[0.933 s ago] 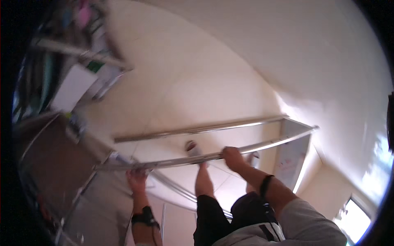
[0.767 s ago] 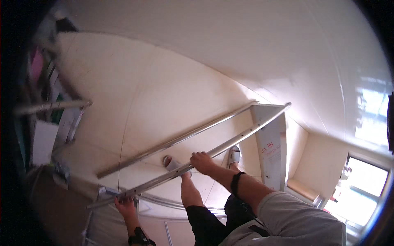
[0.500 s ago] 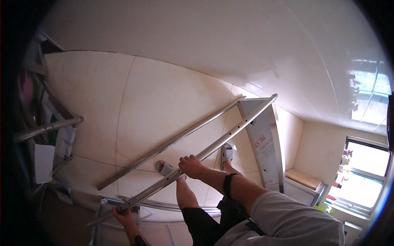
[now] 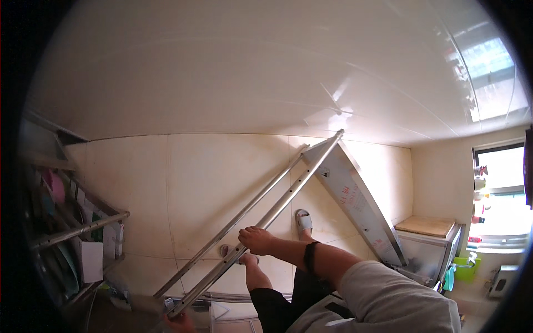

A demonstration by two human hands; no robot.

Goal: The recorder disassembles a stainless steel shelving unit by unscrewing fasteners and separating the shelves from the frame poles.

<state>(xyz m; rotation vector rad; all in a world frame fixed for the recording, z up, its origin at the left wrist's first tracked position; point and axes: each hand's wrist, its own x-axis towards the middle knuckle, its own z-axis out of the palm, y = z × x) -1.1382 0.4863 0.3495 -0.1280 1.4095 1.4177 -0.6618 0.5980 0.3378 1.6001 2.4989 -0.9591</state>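
Observation:
A stainless steel frame stands tilted in front of me. It has two long tubular legs and a flat metal panel (image 4: 363,213) joining them at the far right end. My right hand (image 4: 256,240) is wrapped around the middle of the nearer leg (image 4: 291,191), which has a row of holes along it. At the lower left, my left hand (image 4: 180,322) grips that leg close to its end, partly cut by the picture's dark rim. The farther leg (image 4: 230,225) runs alongside, touched by neither hand.
My feet in grey slippers (image 4: 303,221) are on the tiled floor (image 4: 216,166) beneath the legs. A glossy wall (image 4: 222,72) rises beyond. At left stands a cluttered rack with a metal tube (image 4: 83,229). A cabinet with a wooden board (image 4: 426,225) and a window (image 4: 502,191) are at right.
My view has tilted up, so the wall fills more of it and the floor sits lower. Both hands keep hold of the nearer leg, the left now lower in the picture.

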